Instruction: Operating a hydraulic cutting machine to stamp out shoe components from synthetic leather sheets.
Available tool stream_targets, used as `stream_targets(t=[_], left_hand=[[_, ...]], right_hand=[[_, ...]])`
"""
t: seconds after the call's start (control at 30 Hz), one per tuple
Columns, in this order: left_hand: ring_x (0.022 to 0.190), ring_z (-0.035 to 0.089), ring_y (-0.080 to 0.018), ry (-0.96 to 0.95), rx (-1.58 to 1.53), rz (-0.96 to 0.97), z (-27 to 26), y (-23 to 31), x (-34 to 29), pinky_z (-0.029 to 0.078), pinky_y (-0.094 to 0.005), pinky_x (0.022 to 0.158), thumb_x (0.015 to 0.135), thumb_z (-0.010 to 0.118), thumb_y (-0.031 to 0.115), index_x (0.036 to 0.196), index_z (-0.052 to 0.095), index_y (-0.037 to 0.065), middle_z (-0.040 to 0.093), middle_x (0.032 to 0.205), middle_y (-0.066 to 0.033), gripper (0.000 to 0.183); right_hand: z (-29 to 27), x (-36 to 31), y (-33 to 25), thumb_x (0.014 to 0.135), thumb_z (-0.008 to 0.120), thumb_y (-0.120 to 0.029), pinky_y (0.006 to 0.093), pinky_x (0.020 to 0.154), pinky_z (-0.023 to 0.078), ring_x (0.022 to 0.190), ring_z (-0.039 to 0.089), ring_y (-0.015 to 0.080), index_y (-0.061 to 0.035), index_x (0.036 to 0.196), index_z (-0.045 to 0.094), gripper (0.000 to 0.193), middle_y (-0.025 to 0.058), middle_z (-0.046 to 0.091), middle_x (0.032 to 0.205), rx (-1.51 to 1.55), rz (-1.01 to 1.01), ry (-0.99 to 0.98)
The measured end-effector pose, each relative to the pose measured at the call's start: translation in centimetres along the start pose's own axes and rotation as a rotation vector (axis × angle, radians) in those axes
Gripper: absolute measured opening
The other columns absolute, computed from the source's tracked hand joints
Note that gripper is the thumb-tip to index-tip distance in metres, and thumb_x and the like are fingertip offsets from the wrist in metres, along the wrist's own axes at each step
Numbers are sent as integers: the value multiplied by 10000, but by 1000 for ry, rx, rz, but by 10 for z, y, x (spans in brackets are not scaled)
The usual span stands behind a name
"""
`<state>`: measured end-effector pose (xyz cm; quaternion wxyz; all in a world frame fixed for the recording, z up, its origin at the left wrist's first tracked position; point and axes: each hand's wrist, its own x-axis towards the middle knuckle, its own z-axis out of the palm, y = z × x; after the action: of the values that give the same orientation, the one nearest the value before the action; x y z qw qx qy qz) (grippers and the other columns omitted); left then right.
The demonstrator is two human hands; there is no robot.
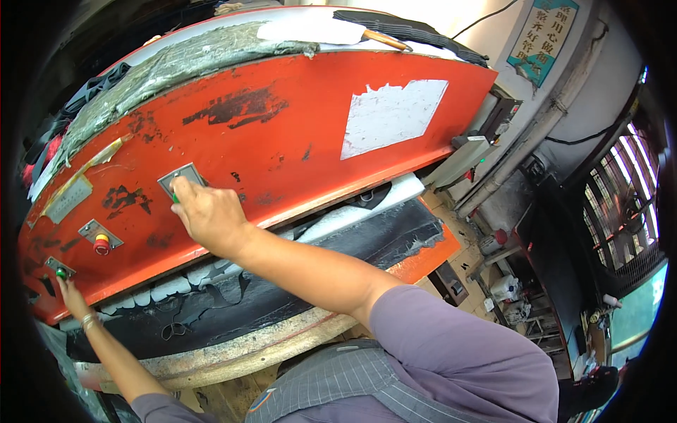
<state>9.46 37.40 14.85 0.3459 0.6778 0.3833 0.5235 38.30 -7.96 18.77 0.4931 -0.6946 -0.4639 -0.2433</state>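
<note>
My right hand (pixel 217 218), fingers curled closed, is at a small metal plate (pixel 190 171) on the red machine front (pixel 296 127); its thumb lies against a green button (pixel 175 198). At the far left, my left hand (pixel 72 299) reaches a finger out to another green button (pixel 62 272); its other fingers show poorly. A red and yellow emergency stop button (pixel 102 244) sits between the two hands. Below the red front, black sheet material (pixel 275 303) lies on the machine bed. A small thin metal outline, like a cutting die (pixel 173 330), rests on it.
Grey-green cloth (pixel 183 62), a white sheet (pixel 310 30) and a wooden-handled tool (pixel 386 40) lie on top of the machine. A pale, worn bed edge (pixel 282 338) runs close to my body. A control box (pixel 465 158), pipes and a barred window (pixel 620 197) stand right.
</note>
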Motion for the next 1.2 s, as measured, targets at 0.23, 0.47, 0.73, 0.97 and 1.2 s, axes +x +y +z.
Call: stream_targets(t=[0.23, 0.47, 0.73, 0.97, 1.2], left_hand=[[1014, 604, -220, -579, 75, 164, 69, 53, -159, 450, -346, 933, 946, 485, 161, 1117, 620, -44, 648, 1101, -118, 300], [845, 664, -258, -1318, 14, 197, 135, 163, -407, 511, -332, 775, 814, 646, 143, 896, 718, 33, 697, 871, -140, 155], [705, 626, -314, -1249, 225, 446, 169, 176, -451, 491, -393, 665, 762, 682, 179, 800, 724, 39, 664, 743, -152, 151], [496, 599, -281, -1380, 402, 277, 190, 171, -455, 427, -354, 490, 771, 703, 243, 636, 645, -35, 588, 559, -177, 314], [630, 635, -196, -1503, 152, -15, 230, 223, -505, 472, -294, 597, 842, 662, 190, 792, 688, -4, 662, 701, -123, 202]], right_hand=[[-63, -84, 9, 837, 645, -389, 518, 691, 497, 797, 632, 426, -28, 1117, 464, 491, 212, 644, 890, -37, 358, -580], [-132, -195, -11, 640, 800, -374, 413, 797, 502, 987, 587, 306, -4, 1020, 598, 568, 150, 617, 994, -231, 347, -1048], [-130, -227, 4, 575, 805, -235, 370, 762, 522, 917, 608, 274, -25, 860, 640, 391, 113, 612, 908, -261, 337, -853], [-190, -173, 80, 787, 654, -505, 473, 817, 507, 988, 606, 380, -73, 984, 667, 476, 183, 657, 1012, 9, 788, -972], [-240, -158, 208, 693, 747, -465, 493, 931, 456, 1194, 412, 396, -101, 1186, 554, 642, 214, 439, 1285, -673, 901, -486]])
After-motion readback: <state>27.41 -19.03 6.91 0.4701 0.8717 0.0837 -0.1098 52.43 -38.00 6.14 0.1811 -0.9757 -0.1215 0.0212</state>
